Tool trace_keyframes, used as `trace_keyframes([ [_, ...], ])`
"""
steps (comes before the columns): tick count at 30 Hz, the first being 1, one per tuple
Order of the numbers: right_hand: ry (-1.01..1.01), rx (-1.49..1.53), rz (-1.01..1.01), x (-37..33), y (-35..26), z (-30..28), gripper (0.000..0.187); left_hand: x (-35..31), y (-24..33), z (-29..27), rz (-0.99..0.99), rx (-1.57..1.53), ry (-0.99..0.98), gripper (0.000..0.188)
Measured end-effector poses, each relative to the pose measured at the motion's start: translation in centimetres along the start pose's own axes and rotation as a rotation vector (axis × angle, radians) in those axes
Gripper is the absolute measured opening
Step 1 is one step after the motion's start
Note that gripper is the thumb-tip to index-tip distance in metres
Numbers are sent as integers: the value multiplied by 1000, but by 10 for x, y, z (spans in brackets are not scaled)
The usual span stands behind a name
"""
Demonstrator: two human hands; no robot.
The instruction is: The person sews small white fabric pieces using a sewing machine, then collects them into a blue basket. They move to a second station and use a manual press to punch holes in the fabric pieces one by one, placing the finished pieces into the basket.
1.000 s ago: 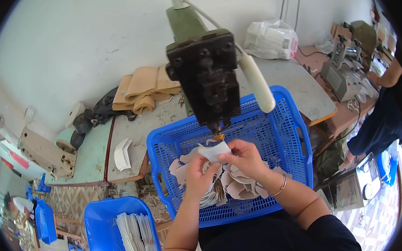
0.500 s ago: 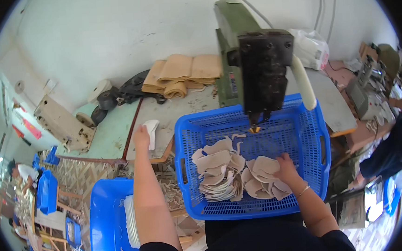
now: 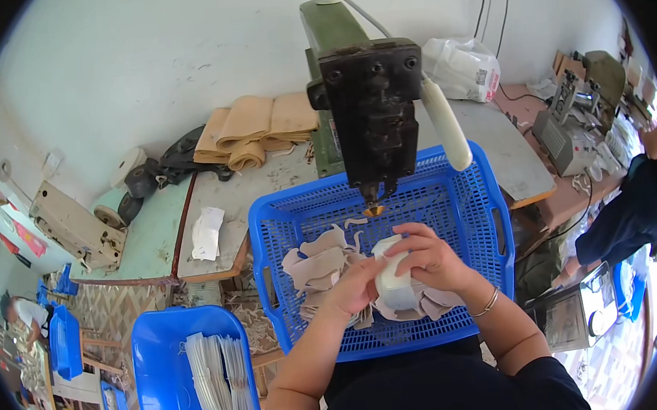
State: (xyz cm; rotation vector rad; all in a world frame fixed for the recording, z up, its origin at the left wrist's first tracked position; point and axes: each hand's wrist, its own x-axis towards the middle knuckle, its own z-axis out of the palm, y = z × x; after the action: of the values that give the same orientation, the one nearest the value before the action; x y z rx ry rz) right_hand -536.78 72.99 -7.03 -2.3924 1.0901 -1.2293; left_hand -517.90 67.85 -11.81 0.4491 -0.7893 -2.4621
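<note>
My left hand [image 3: 355,285] and my right hand [image 3: 435,260] meet over a blue perforated basket [image 3: 388,349]. Between them is a small stack of pale, curved cut pieces [image 3: 395,282], its edge facing up. My left fingers pinch one side, and my right fingers curl over the other. More beige cut pieces [image 3: 321,265] lie piled in the basket, partly hidden by my hands. Just above the basket hangs the dark head of a green machine [image 3: 374,114], with a brass-coloured tip [image 3: 374,210] underneath.
A crumpled white sheet [image 3: 207,232] lies on the grey table at left. Folded tan material [image 3: 251,130] and dark rolls [image 3: 141,181] are behind it. Lower left stands a blue bin [image 3: 153,369] holding stacked white strips [image 3: 219,380]. Another person's sleeve [image 3: 619,219] shows at right.
My left hand has left the white sheet on the table and come right, to the basket. My right hand has lifted pale pieces from the pile, and both hands now hold them. The view has shifted.
</note>
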Motion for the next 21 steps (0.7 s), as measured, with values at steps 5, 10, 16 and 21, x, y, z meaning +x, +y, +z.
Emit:
trace_keyframes([
  [5, 390, 674, 533, -20, 4, 18, 41, -7, -5, 25, 375, 106, 220, 31],
  [10, 188, 1288, 768, -40, -4, 36, 32, -7, -20, 17, 544, -406, 210, 26],
  [16, 124, 658, 869, -23, -2, 11, 19, -8, -26, -4, 202, -233, 742, 31],
  [21, -59, 448, 616, -3, -7, -11, 18, -13, -8, 20, 768, 1127, 435, 32],
])
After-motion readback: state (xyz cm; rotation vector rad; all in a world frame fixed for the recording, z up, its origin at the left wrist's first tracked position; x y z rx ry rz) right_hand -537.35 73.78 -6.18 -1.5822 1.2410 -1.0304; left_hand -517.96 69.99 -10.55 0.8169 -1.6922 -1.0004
